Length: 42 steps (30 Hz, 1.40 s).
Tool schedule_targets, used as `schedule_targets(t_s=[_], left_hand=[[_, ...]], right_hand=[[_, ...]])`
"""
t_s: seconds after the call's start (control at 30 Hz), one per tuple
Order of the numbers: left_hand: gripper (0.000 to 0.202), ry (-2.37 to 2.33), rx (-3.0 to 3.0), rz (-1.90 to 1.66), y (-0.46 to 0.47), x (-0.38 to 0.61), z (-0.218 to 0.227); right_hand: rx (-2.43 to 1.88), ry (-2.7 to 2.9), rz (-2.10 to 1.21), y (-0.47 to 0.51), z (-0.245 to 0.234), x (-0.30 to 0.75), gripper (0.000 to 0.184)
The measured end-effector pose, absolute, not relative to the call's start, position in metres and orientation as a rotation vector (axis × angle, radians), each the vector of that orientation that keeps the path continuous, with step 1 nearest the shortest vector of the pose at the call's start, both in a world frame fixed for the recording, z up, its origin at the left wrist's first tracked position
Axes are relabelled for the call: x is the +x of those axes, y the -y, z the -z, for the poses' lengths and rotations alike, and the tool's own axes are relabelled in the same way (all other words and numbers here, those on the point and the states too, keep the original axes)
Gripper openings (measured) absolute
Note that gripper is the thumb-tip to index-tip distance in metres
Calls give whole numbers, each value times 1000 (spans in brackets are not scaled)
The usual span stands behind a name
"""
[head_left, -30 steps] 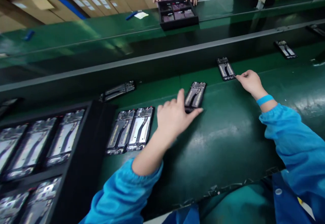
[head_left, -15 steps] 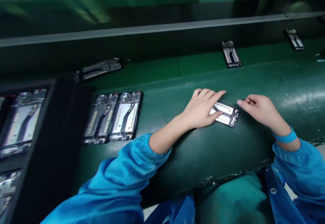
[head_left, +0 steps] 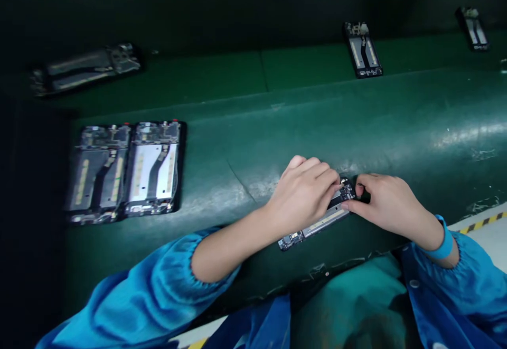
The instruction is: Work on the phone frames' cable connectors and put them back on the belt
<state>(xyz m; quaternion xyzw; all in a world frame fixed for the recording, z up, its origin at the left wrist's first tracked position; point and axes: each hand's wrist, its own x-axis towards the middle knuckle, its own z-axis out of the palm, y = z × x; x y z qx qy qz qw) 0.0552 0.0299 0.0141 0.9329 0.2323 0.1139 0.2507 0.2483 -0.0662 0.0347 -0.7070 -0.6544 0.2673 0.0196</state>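
A phone frame [head_left: 317, 221], dark with a silver inner plate, lies slantwise at the near edge of the green belt [head_left: 356, 122]. My left hand [head_left: 303, 193] lies over its middle with fingers curled down on it. My right hand [head_left: 386, 204] pinches the frame's upper end between thumb and fingers. Both hands meet at that end. The frame's lower end sticks out below my left wrist.
Two phone frames [head_left: 127, 169] lie side by side at the left. Another frame [head_left: 85, 66] lies crosswise at far left, one [head_left: 362, 48] at far middle, one [head_left: 473, 27] at far right. A floor with yellow-black tape [head_left: 481, 223] shows at right.
Both hands have drawn the phone frame toward me to the belt's near edge. My right hand has closed on its end. The view has tilted further down.
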Motion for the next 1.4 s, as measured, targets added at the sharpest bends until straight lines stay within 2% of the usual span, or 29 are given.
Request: schedule_targets(t_s=[0.2,0.4,0.47,0.77,1.03,1.2,1.4], left_hand=[[28,-635,2575,-321,-25,47,-14],[28,-675,2579,-461,-18,49,-10],[29,-659,2565,-469,-17,50,-8],[30,-628,2496,-491,-16,50,-5],[25,-635,2416,-444,-16,51,-8],[21,-680,2375,-373,-17,53,-9],[21,-679,2364,-357,-19,53,-10]], right_hand=[[-2228,1976,-1005,60,-50,247,39],[-2106,1352,-1757,40,-48,260,30],[-2086,1209,-1874,36,-44,261,27],[-2047,1081,-2017,29,-44,259,32],[-2091,1244,-1913,20,-48,255,35],[-2103,1142,-2097,13,-52,260,32],[-2169,1076,-2106,8,-56,257,34]])
